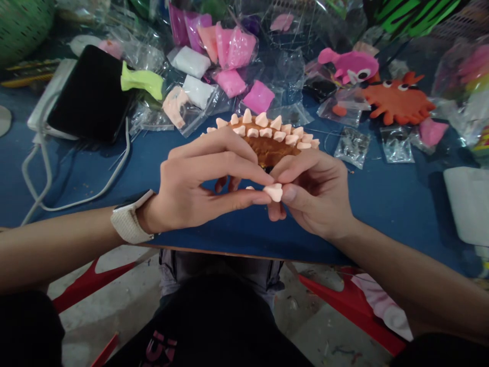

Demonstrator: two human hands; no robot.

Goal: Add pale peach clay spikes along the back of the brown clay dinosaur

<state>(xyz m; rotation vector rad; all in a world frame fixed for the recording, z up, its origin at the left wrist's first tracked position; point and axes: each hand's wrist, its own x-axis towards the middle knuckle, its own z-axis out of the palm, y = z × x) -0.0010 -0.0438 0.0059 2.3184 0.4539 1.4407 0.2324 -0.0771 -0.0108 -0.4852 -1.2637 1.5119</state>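
- Two hands, left hand (183, 186) and right hand (324, 196), pinch one pale clay piece (274, 192) above the table (229, 234).
- Clear bag (208, 109), far side: white packets (198, 92).
- Small zip bag (353, 118), far right: orange lump (339, 110).

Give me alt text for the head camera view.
A left hand and right hand pinch a small pale pink piece above a blue table. Behind them sits a brown form with pale spikes, near plastic bags and an orange crab figure.

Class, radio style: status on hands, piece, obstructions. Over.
Left hand, right hand: fingertips at pale piece. Piece held above blue table. Spiked brown form close behind; packets beyond.
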